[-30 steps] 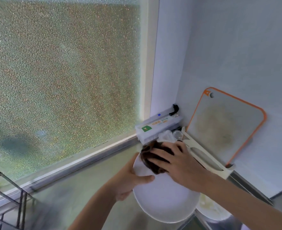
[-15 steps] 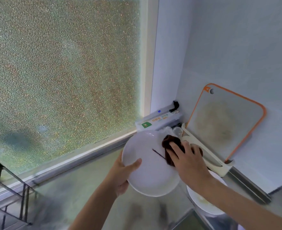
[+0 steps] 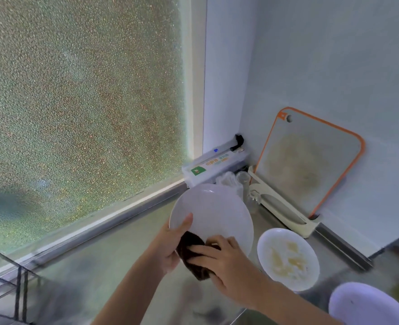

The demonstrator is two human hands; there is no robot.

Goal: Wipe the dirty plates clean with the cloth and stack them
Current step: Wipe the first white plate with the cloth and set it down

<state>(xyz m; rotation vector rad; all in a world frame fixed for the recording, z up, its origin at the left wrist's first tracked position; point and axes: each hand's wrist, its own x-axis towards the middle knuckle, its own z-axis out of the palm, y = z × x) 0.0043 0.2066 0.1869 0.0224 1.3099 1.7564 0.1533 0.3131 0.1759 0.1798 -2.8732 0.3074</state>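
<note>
Counter: steel worktop [image 3: 114, 259] fills the lower frame, below a frosted window [image 3: 81, 109] at upper left.
Right hand: right hand [image 3: 229, 263] at lower centre presses the dark brown cloth [image 3: 191, 254] with curled fingers onto the held plate's near edge.
Left hand: left hand [image 3: 170, 245] clamps that white plate [image 3: 212, 216] at its lower left rim, thumb on its face, plate tilted above the counter.
Dirty plate: smeared plate [image 3: 287, 259] lies on the counter just right of the hands.
Corner plate: another white plate [image 3: 367, 306] shows at lower right.
Back: orange-edged cutting board [image 3: 308, 160] leans on the wall at right; wrap dispenser box [image 3: 215, 165] sits in the corner.
</note>
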